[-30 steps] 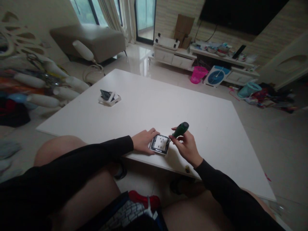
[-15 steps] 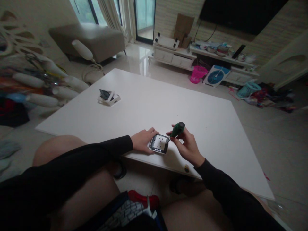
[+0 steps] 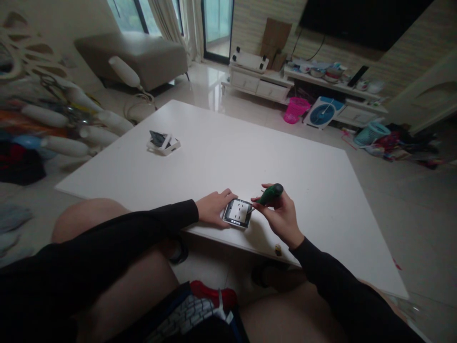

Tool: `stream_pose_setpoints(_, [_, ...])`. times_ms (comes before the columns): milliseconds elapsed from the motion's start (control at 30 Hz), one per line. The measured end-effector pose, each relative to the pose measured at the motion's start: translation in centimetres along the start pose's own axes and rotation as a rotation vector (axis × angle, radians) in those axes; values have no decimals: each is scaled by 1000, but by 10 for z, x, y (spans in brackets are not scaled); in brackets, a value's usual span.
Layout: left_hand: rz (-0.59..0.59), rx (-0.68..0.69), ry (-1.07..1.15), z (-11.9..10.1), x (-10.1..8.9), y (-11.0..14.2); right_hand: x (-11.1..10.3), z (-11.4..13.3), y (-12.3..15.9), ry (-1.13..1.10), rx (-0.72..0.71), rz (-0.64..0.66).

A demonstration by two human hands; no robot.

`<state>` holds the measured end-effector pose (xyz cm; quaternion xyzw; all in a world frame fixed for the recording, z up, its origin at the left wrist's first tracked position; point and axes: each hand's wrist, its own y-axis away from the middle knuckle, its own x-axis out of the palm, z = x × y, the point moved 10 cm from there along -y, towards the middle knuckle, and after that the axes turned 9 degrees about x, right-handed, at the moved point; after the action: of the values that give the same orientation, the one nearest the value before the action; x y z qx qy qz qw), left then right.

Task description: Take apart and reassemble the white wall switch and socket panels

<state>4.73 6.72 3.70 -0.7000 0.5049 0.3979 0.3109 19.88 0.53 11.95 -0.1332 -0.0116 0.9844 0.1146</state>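
A square wall socket with a white slotted face and a dark frame lies near the front edge of the white table. My left hand grips it from the left, thumb at the near side and fingers at the far side. In my right hand is a screwdriver with a green and black handle, leaning with its butt up and to the right. Its thin shaft reaches the right side of the socket's frame; the exact spot of the tip is too small to tell.
Toward the table's far left lies a white box-like piece with dark and white parts on it. A small yellowish-black object sits by the front edge. Beyond stand a pink basket and a box fan.
The screwdriver's handle has tipped further right and lower, and my right hand has moved slightly with it. My left hand still holds the socket in the same place.
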Motion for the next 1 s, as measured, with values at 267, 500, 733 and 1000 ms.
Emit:
stream_pose_setpoints(267, [-15, -3, 20, -2, -3, 0, 15, 21, 2, 45, -96, 220])
stream_pose_setpoints(500, [-8, -13, 13, -1, -2, 0, 5, 7, 0, -112, -36, 92])
stream_pose_setpoints(733, [-13, 7, -16, -1, -1, -1, 0, 7, 2, 14, -76, -17])
stream_pose_setpoints(1000, [-9, 9, -15, 0, 0, 0, 7, 19, 7, 65, -140, 75])
